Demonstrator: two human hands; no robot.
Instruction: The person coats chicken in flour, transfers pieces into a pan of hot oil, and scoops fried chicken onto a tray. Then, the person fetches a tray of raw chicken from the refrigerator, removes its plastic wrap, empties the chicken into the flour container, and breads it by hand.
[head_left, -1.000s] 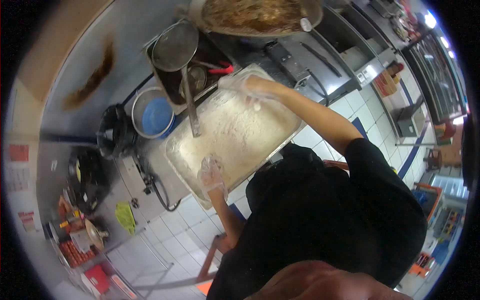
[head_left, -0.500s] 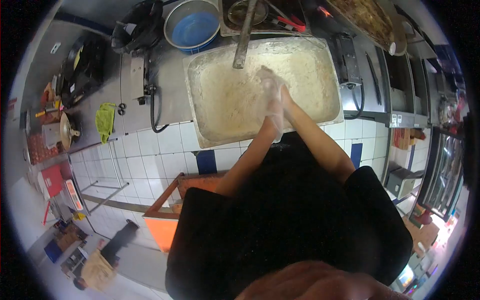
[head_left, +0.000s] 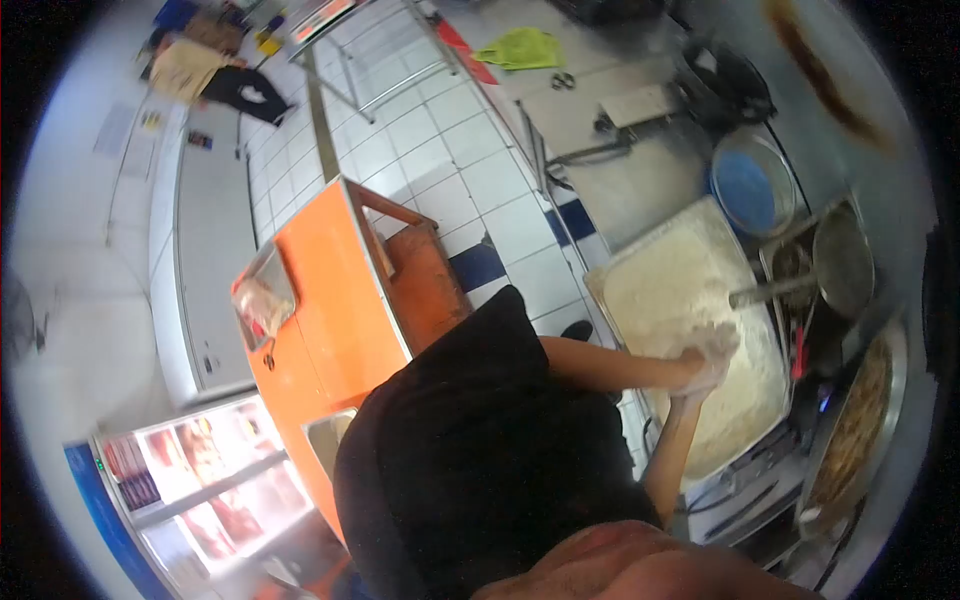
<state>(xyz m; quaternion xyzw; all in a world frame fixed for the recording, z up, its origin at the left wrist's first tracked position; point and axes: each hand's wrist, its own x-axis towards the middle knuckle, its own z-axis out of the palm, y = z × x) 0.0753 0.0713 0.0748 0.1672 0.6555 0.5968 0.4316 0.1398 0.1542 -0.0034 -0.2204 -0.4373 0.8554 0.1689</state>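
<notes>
My left hand (head_left: 694, 369) and my right hand (head_left: 715, 362), both in clear plastic gloves dusted white, meet over a large metal tray (head_left: 598, 282) of pale flour. They overlap, and their fingers are smeared by motion, so I cannot make out anything held. Just beyond them, the handle of a round metal strainer (head_left: 845, 262) reaches over the tray's far edge. The flour (head_left: 665, 290) is uneven, with small lumps.
Beyond the tray are a blue basin (head_left: 745, 190), red-handled tongs (head_left: 798, 350) and a wide pan of oily brown contents (head_left: 860, 430). An orange table (head_left: 325, 285) stands left of my body. Another person (head_left: 190, 72) is far off at the upper left. A yellow-green cloth (head_left: 522, 48) lies on the counter.
My hands were apart, one at each side of the tray, then came together over the flour and remain together. The view has turned strongly, bringing the orange table and a lit display into sight.
</notes>
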